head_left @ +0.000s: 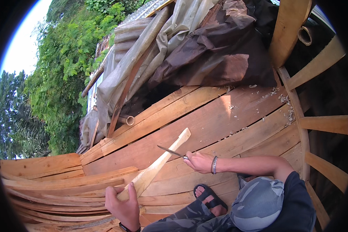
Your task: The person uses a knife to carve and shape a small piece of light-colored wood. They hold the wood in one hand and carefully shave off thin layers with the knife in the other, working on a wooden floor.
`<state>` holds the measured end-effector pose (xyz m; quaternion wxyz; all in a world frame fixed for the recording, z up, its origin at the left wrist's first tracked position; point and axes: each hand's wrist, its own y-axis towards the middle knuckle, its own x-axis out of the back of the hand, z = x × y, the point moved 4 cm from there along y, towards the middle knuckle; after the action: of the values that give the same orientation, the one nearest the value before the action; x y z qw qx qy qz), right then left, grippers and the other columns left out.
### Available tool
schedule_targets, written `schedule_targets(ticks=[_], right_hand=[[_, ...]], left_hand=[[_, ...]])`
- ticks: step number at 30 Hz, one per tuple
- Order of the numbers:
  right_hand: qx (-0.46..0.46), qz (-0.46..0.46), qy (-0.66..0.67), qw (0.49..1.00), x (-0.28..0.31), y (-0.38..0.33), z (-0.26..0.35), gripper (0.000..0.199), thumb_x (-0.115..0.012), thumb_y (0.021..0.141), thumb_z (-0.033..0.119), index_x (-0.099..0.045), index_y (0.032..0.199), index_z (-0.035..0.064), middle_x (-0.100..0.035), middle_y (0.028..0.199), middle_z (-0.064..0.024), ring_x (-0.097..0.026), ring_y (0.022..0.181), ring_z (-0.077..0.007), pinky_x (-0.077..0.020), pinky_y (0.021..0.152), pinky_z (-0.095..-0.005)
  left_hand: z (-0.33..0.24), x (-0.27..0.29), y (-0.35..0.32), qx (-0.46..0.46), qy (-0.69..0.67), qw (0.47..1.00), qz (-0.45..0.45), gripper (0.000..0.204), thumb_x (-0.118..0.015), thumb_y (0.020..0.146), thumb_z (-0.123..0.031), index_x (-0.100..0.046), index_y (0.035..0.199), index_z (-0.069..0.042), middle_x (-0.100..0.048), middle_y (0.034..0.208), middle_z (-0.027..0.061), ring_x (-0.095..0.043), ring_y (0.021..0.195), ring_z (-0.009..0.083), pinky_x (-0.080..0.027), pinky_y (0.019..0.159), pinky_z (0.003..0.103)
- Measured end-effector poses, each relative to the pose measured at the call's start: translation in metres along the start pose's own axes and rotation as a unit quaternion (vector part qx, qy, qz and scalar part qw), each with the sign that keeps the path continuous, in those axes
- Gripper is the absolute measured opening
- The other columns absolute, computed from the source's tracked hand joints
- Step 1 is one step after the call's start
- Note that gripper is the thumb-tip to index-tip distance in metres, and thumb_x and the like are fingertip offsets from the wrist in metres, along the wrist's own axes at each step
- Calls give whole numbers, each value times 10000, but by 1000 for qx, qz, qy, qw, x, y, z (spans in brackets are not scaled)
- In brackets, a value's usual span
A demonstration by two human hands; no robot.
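A long pale wooden stick (158, 164), carved flat and whitish along its length, is held slanted above the plank deck (205, 123), its upper tip pointing up and to the right. Its lower end is enclosed by the left hand (123, 205), whose grip is pressed together around the wood, the thumb laid along the stick. A knife (171, 151) with a thin dark blade is held in the right hand (199, 161); the grip there is closed on the handle, and the blade is laid against the upper part of the stick, crossing it. A metal bracelet (214, 165) is worn on the right wrist. A foot in a black sandal (209, 198) is set on the planks just below the right hand, beside a knee in camouflage trousers (259, 203). Wood shavings (288, 112) are scattered toward the right edge of the deck. Crumpled tarpaulins (205, 50) are heaped at the far edge, and curved wooden ribs (324, 123) rise along the right side.
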<state>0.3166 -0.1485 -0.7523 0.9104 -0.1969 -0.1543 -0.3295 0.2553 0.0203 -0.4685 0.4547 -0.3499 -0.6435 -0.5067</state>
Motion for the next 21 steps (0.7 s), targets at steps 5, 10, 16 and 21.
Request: schedule_targets(ticks=[5,10,16,21], right_hand=[[-40,-43,3,998,-1,1,-39,397,-408,1033,329,-482,972,-57,-615,680,-315,-632,691,-502,-503,604,-567],[48,2,60,997,-2,-24,32,410,-401,1035,327,-494,964,-66,-614,693,-327,-632,703,-501,-508,622,-563],[2,-6,69,998,7,-19,18,444,-404,1034,333,-536,921,-76,-613,704,-317,-625,713,-500,-495,669,-563],[-26,-9,68,997,9,-18,-6,450,-408,1033,342,-540,917,-72,-614,720,-320,-622,732,-502,-497,678,-547]], left_hand=[[-5,7,3,5,7,1000,6,314,-793,747,-108,-496,748,-7,-499,698,125,-509,634,328,-390,587,413],[-9,8,-5,-8,2,1000,5,313,-804,750,-115,-509,752,-9,-508,698,127,-520,620,325,-400,572,406],[-20,10,-7,-79,25,997,8,297,-826,742,-132,-543,767,-42,-546,698,100,-555,577,298,-409,500,387],[-30,14,-9,-160,19,987,10,290,-834,736,-125,-553,767,-63,-566,693,71,-564,532,265,-407,438,367]])
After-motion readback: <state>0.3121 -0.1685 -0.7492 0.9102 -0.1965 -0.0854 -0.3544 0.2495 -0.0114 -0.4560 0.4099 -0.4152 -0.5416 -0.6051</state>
